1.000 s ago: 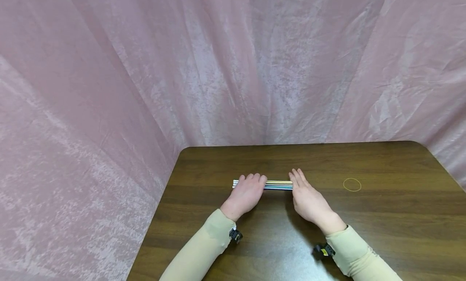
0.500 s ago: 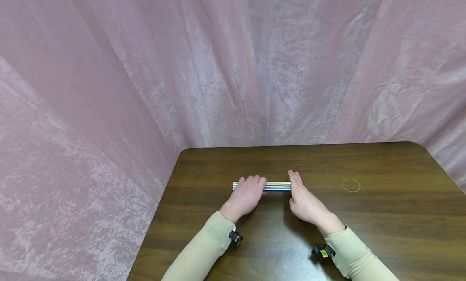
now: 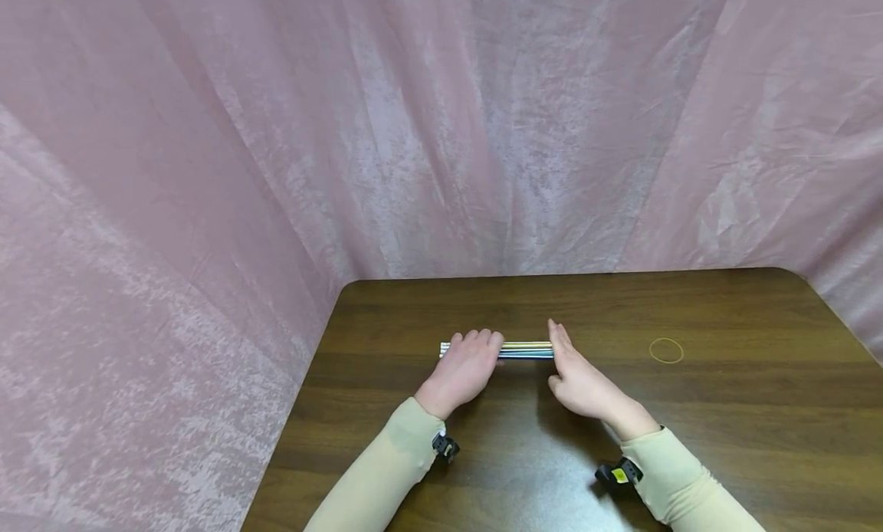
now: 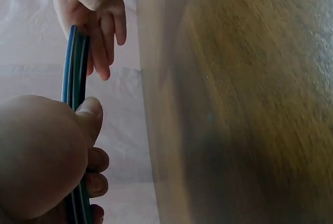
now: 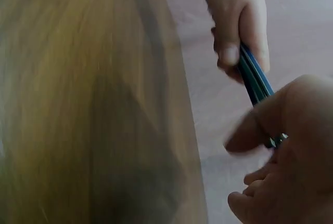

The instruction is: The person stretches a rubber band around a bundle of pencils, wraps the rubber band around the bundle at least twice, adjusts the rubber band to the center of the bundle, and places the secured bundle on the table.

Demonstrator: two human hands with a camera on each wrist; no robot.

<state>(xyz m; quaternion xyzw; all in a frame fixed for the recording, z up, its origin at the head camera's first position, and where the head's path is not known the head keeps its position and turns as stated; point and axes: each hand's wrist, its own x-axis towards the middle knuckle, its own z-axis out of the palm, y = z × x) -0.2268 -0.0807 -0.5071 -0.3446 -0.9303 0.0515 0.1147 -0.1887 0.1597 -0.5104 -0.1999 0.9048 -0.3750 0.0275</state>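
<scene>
My left hand [image 3: 464, 369] grips a bundle of thin, pencil-like sticks [image 3: 527, 350] held level above the table. Yellow, blue, green and pale lengths show in the head view, and whitish ends jut out left of my hand. Curled fingers [image 4: 97, 183] and a thumb wrap the blue and green sticks [image 4: 76, 68] in the left wrist view. My right hand [image 3: 582, 379] stands upright at the bundle's right end, fingers straight, palm against or very near the stick ends [image 5: 276, 140]. Whether every stick touches the palm is hidden.
A thin yellow loop, like a rubber band [image 3: 651, 349], lies on the brown wooden table [image 3: 759, 409] to the right of my right hand. A pink curtain [image 3: 441, 133] hangs behind the table's far edge. Small black cameras [image 3: 445, 446] sit on both wrists.
My right hand has shifted slightly at the bundle's end, its fingers drawn closer together and more upright than a second ago. My left hand keeps its grip, nearly in the same place.
</scene>
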